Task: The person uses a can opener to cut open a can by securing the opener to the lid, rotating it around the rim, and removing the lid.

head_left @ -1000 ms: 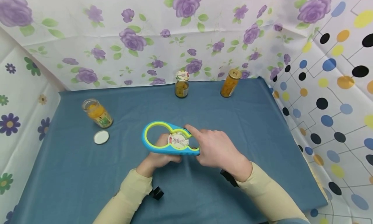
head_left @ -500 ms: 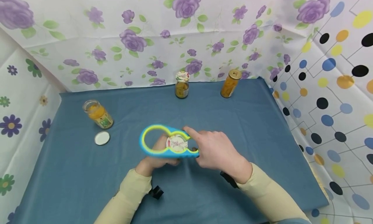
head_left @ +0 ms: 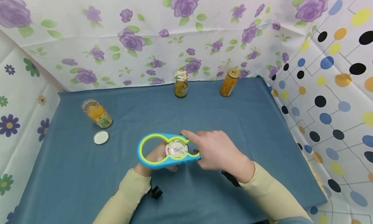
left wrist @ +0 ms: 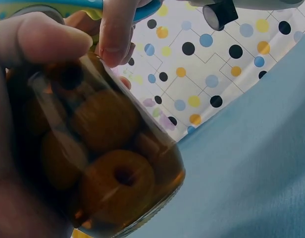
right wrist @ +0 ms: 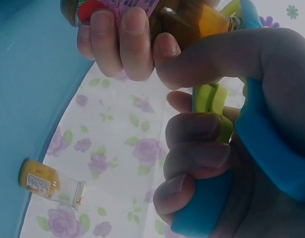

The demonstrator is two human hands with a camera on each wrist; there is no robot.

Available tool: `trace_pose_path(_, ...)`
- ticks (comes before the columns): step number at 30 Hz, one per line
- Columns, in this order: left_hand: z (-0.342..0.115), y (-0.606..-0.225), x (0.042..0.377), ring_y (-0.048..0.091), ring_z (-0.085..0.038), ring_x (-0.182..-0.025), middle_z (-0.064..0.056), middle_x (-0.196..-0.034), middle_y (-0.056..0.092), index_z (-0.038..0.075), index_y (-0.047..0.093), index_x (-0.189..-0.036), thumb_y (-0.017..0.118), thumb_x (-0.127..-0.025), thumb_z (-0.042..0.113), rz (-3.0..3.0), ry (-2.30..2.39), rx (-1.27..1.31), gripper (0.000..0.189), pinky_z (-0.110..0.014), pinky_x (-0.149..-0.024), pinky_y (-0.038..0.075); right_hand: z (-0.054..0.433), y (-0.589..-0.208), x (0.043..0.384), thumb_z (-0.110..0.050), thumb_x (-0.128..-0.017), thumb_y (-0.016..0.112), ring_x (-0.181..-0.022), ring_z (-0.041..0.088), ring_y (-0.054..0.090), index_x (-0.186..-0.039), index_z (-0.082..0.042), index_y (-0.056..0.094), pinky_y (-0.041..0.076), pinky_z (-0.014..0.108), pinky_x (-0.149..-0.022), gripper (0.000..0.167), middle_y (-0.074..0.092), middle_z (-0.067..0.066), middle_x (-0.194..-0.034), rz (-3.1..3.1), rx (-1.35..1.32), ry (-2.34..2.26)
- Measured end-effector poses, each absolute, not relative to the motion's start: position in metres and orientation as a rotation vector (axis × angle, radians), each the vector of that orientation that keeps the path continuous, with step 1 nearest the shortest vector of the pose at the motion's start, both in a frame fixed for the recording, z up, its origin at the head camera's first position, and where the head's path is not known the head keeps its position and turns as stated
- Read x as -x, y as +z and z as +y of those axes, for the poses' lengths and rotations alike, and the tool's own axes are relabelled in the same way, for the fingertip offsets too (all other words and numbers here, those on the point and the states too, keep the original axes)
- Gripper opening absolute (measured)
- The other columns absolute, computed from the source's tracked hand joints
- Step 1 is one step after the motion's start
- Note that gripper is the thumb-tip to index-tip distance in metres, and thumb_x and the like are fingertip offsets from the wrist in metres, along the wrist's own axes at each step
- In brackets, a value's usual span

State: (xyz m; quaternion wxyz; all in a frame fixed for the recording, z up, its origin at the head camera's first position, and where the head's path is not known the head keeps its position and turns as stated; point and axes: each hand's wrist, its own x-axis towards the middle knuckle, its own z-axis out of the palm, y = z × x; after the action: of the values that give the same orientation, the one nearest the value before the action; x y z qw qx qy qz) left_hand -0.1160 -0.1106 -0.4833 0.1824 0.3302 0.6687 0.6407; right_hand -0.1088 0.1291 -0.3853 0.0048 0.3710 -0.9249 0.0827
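The looped end of a blue and lime-green opener (head_left: 172, 161) has swung nearer the person than it was a second ago, when it stood higher in the head view; its large loop now hangs lower and a little further left. The patterned lid (head_left: 176, 148) of the held jar (left wrist: 113, 134) sits in the opener's middle opening and has shifted the same way.

The left hand (head_left: 157, 153), below the opener, grasps the held jar with fingers and thumb wrapped round the glass; rounded brown pieces show inside, one with a dark hole. Part of this hand is seen through the large loop. The right hand (head_left: 217, 149) clasps the opener at its other end, fingers curled round the handle, and has barely moved.

The other things keep their places on the blue cloth (head_left: 247, 120): the open jar (head_left: 100, 115) with orange contents at left, a loose white disc (head_left: 101, 137) just beside it, a small jar (head_left: 181, 86) with a printed top at the back, and a gold-topped jar (head_left: 229, 84) to its right.
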Motion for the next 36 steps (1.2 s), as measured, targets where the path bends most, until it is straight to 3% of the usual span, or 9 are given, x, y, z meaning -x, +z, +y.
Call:
trace_pose_path(9,-0.111,-0.480,0.113,0.060,-0.022,-0.089,-0.008,-0.110,0.070,-0.010,0.064,-0.126,0.072,-0.076,-0.006,1.847,1.804,-0.962,0.050,-0.034,-0.079,0.049,0.130,-0.385,0.110,-0.011,-0.071,0.082,-0.049,0.010,0.037,-0.146,-0.024,0.063,0.026,0.028,-0.044,0.079,0.043,-0.011,-0.065,-2.885,-1.197,0.262)
trace_pose_path(20,-0.114,-0.477,0.106,0.056,-0.023,-0.079,-0.009,-0.105,0.068,-0.005,0.067,-0.126,0.073,-0.078,-0.001,1.829,1.773,-0.876,0.048,-0.035,-0.072,0.048,0.130,-0.387,0.109,-0.011,-0.071,0.081,-0.049,0.010,0.035,-0.145,-0.025,0.064,0.025,0.028,-0.045,0.077,0.043,-0.012,-0.064,-2.845,-1.247,0.274)
trace_pose_path(36,-0.113,-0.472,0.104,0.056,-0.023,-0.079,-0.009,-0.109,0.068,-0.005,0.066,-0.129,0.073,-0.083,0.002,1.845,1.727,-0.813,0.047,-0.035,-0.071,0.048,0.132,-0.388,0.109,-0.012,-0.072,0.080,-0.049,0.010,0.033,-0.144,-0.026,0.065,0.024,0.028,-0.046,0.075,0.042,-0.012,-0.064,-2.807,-1.260,0.283)
